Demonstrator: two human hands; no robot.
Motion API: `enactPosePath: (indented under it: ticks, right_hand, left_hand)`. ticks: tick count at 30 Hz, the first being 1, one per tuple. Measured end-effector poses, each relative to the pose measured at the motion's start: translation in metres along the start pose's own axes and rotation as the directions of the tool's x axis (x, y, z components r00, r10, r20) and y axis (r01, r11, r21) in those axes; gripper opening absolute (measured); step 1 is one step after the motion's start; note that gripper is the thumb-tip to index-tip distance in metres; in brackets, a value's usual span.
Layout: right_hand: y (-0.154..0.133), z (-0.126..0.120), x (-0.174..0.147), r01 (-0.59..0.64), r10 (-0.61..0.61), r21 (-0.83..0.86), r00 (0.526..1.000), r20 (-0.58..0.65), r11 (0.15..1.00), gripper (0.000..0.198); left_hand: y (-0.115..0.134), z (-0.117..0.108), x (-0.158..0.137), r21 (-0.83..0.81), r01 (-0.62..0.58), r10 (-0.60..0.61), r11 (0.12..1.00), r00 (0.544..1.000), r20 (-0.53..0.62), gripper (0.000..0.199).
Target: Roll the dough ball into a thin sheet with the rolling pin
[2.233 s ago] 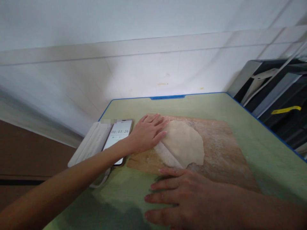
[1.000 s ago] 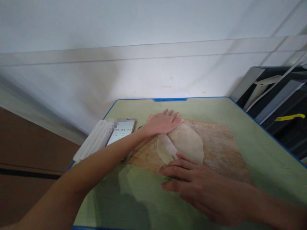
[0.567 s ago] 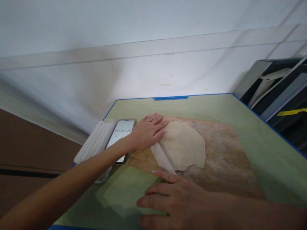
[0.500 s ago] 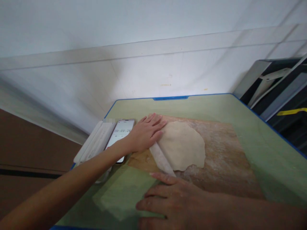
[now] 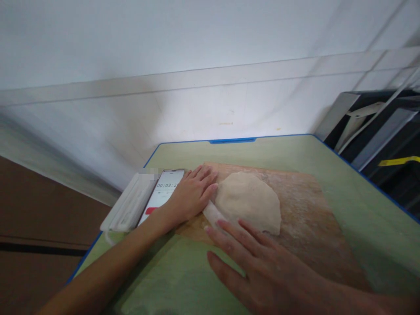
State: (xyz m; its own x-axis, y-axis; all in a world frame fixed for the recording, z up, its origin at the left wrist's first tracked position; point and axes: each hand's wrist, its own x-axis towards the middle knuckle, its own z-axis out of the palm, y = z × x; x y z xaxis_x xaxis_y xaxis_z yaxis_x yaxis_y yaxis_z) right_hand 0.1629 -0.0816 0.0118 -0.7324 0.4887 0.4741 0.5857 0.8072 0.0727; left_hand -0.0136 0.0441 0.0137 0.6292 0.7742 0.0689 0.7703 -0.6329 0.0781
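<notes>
A flattened sheet of dough (image 5: 249, 199) lies on a flour-dusted wooden board (image 5: 311, 214). Along the dough's left edge runs a pale rolling pin (image 5: 214, 213), only its middle stretch showing between my hands. My left hand (image 5: 193, 192) rests flat over the pin's far end, fingers stretched out. Lower down, my right hand (image 5: 249, 258) lies over the near end with its fingers spread and the thumb apart. Neither hand is wrapped round the pin. Parts of the pin under both palms are hidden.
A phone (image 5: 164, 192) showing a running timer lies left of the board, beside a white plastic case (image 5: 126, 205). The green table (image 5: 278, 153) has a blue rim and stands against a white wall (image 5: 197, 105). Dark folded items (image 5: 387, 131) lean at the right.
My right hand has moved up and forward over the pin, its fingers spreading. My left hand has shifted slightly left and down in view. The camera view has tilted a little.
</notes>
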Motion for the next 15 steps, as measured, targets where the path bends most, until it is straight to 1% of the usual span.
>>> enactPosePath:
  ticks: [2, 4, 6, 8, 10, 13, 15]
  right_hand:
    - [-0.003, -0.010, 0.002, -0.091, 0.093, -0.066, 0.995, 0.030, 0.994, 0.033]
    - [-0.005, -0.017, 0.003, -0.197, 0.210, -0.150, 0.975, 0.075, 0.969, 0.032]
    - [-0.006, -0.021, 0.004, -0.262, 0.283, -0.214, 0.956, 0.073, 0.941, 0.036]
    - [-0.004, -0.022, 0.003, -0.258, 0.288, -0.238, 0.952, 0.099, 0.936, 0.040]
    - [0.005, -0.022, 0.001, -0.227, 0.271, -0.261, 0.952, 0.146, 0.938, 0.042]
    - [0.030, -0.021, -0.007, -0.206, 0.279, -0.326, 0.940, 0.195, 0.923, 0.042]
    - [0.052, -0.020, -0.014, -0.196, 0.286, -0.349, 0.931, 0.228, 0.916, 0.040]
  left_hand:
    - [-0.001, 0.002, -0.005, -0.064, 0.019, -0.023, 0.998, 0.998, -0.061, 0.044]
    - [-0.002, 0.004, -0.010, -0.120, 0.024, -0.040, 0.993, 0.991, -0.125, 0.040]
    - [-0.001, 0.005, -0.015, -0.130, 0.025, -0.047, 0.991, 0.984, -0.173, 0.038]
    - [0.000, 0.005, -0.018, -0.091, 0.016, -0.033, 0.996, 0.981, -0.194, 0.038]
    - [0.002, 0.005, -0.021, -0.051, -0.019, 0.009, 0.999, 0.982, -0.186, 0.037]
    - [0.008, 0.004, -0.025, -0.005, -0.117, 0.115, 0.993, 0.981, -0.159, 0.035]
    - [0.014, 0.004, -0.029, 0.062, -0.189, 0.197, 0.980, 0.966, -0.166, 0.034]
